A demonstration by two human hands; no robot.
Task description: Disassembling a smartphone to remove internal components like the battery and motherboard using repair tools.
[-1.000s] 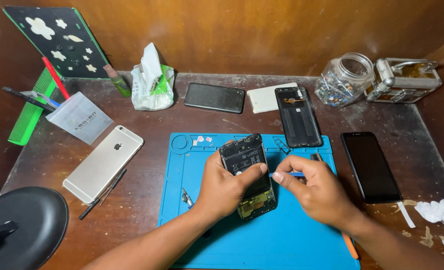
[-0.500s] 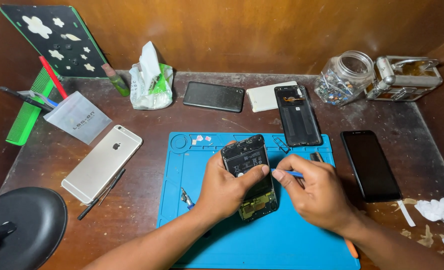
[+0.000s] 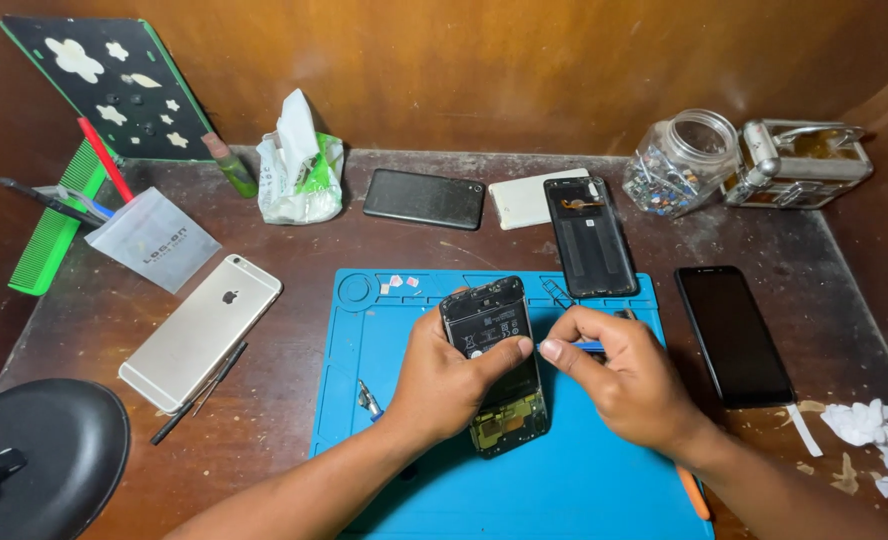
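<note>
Clamped in our left hand (image 3: 444, 385), the opened phone (image 3: 494, 365) looks light but fragile, so we hold its edges while our right hand (image 3: 619, 385) pinches a thin blue tool (image 3: 589, 346).

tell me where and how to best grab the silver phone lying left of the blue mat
Grip the silver phone across its two long edges near the middle, coming from above. It lies flat, back up and diagonal on the table, with thin tools beside its lower end, so avoid that end.

Both hands bare: left hand (image 3: 444, 385), right hand (image 3: 629, 385). No gloves, no rings, no watch or wristband showing. Forearms bare to bottom frame edge, no sleeves in view. Fingernails short, plain, unpainted. Five fingers each, thumbs visible.
</note>
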